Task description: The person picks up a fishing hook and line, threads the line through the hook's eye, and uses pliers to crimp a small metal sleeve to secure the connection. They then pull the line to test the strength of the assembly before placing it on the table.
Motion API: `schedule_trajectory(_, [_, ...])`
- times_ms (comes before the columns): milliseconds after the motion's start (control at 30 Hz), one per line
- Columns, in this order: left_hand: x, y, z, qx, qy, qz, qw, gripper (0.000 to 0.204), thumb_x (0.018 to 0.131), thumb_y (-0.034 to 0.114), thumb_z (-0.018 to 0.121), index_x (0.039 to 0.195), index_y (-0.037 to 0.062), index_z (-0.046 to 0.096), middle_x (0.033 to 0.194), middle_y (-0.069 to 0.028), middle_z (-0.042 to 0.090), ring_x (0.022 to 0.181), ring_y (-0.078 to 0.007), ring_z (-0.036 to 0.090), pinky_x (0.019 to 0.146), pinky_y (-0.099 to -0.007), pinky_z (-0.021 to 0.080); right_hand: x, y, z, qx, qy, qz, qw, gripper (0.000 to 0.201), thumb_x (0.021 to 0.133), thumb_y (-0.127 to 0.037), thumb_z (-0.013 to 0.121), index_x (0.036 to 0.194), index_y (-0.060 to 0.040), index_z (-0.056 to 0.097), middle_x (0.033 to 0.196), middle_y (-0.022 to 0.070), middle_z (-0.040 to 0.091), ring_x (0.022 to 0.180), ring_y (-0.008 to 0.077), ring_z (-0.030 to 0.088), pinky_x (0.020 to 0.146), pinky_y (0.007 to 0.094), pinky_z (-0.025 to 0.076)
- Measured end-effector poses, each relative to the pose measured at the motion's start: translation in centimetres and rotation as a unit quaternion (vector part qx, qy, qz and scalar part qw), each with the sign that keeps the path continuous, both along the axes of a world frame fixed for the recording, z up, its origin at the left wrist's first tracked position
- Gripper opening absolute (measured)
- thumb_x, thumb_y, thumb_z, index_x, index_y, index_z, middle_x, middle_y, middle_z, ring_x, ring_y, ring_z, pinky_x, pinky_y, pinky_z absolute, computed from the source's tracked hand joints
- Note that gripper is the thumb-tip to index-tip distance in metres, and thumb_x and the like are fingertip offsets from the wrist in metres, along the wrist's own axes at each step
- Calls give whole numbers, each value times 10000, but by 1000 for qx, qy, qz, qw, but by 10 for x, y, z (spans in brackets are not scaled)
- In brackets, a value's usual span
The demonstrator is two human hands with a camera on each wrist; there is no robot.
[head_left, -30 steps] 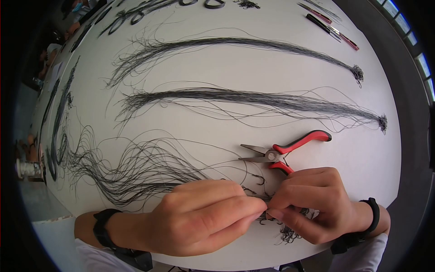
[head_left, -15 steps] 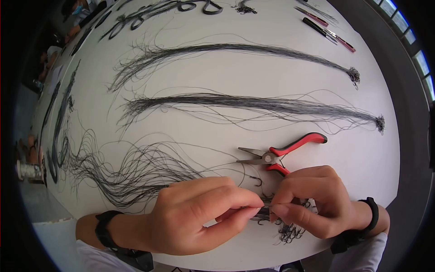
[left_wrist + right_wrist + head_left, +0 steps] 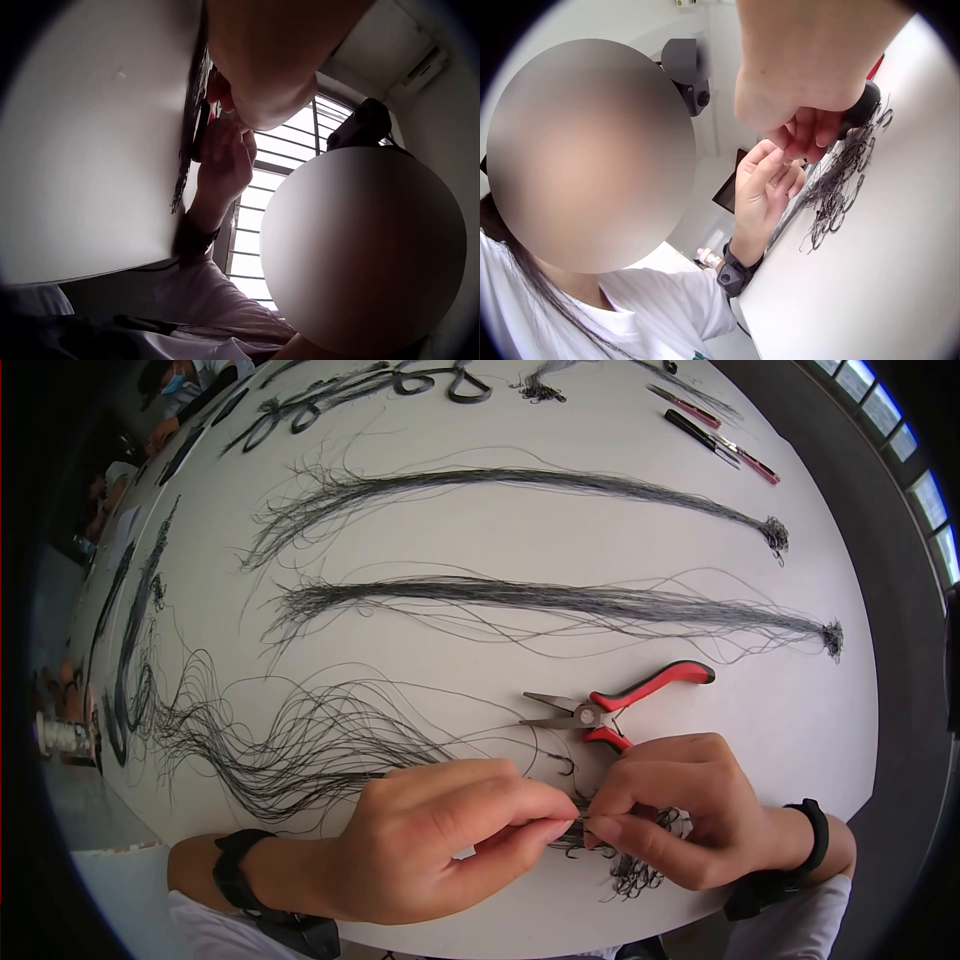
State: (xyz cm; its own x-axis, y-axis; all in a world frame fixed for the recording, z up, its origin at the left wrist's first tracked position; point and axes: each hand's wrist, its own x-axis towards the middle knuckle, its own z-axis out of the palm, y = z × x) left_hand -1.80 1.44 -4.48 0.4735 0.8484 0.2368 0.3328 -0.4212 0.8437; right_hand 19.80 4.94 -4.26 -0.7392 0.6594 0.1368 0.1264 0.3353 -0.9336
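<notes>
My left hand (image 3: pixel 450 840) pinches a thin line between thumb and forefinger in the head view. Right beside it, the fingertips of my right hand (image 3: pixel 695 815) pinch the same short bit of line, most of it hidden by the fingers. Under both hands lies a wavy bundle of dark fishing line (image 3: pixel 270 760), ending in a clump of fish hooks (image 3: pixel 637 875). One loose fish hook (image 3: pixel 567 765) lies apart above the fingertips. The hooks (image 3: pixel 836 202) show beneath the hands in the right wrist view. Red-handled pliers (image 3: pixel 655 682) lie with open jaws just beyond my right hand.
Two long line bundles (image 3: pixel 450 478) with hooks at their right ends lie across the white table (image 3: pixel 780 730). Small cutters (image 3: pixel 695 432) rest at the far right, and coiled dark bundles (image 3: pixel 400 382) at the back. A white spool (image 3: pixel 60 736) stands left; other people sit beyond.
Both hands stay over the hooks. Their fingertips parted slightly, showing thin line between them, and now stand close together again. The head view has shifted a little; the pliers stay put.
</notes>
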Motion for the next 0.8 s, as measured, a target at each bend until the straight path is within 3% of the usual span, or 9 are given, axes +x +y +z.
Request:
schedule_trajectory(233, [2,0,-3,68,-18,0,998,192,714,-73,657,892,-2,645,632,-57,576,503,-114,548,446,-221,426,0,-1,0,-23,-11,-2,1000,68,737,22,572,792,-7,601,640,61,587,503,195,541,458,284,419])
schedule_trajectory(400, [3,-1,-4,61,-29,11,998,190,713,-71,659,889,0,645,612,-50,564,495,-112,541,435,-219,416,-2,0,0,45,-2,1,999,98,718,44,580,795,-15,598,655,66,587,533,214,554,494,293,438])
schedule_trajectory(633, [4,-1,-1,48,-26,18,998,176,699,-64,675,857,7,647,612,-43,566,488,-98,532,426,-208,402,-2,0,3,50,-1,0,999,111,706,50,587,796,-15,594,660,75,583,545,222,552,511,293,445])
schedule_trajectory(800, [4,1,1,101,-9,10,995,172,684,-72,678,829,11,642,594,-43,558,468,-101,524,416,-206,399,-4,-1,0,120,6,-4,993,122,690,33,621,794,-22,589,661,73,566,559,222,549,507,306,450])
